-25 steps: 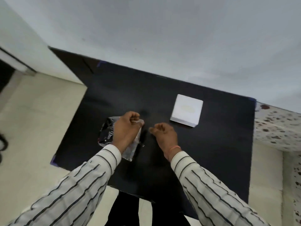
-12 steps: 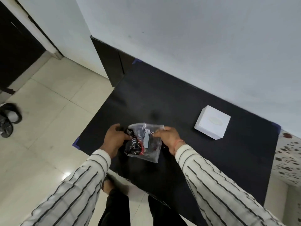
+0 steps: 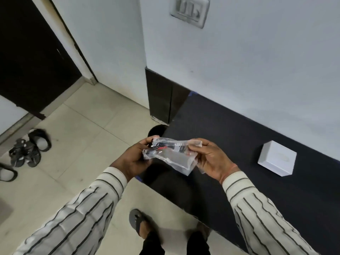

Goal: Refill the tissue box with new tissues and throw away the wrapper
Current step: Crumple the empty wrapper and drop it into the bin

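Both hands hold the wrapper (image 3: 169, 155) in the air above the near left corner of the black desk (image 3: 230, 137). The left hand (image 3: 134, 159) has its fingers closed on the printed end, and the right hand (image 3: 211, 161) pinches the clear end between thumb and fingers. The plastic looks empty and slack, though glare makes its contents hard to judge. The white tissue box (image 3: 276, 158) sits closed on the desk, well apart to the right. A dark round shape (image 3: 156, 131) beyond the desk corner may be a bin. The likely trouble is the light film slipping or drifting as it is released, so it lands on the tiled floor (image 3: 77, 144) rather than in the bin.
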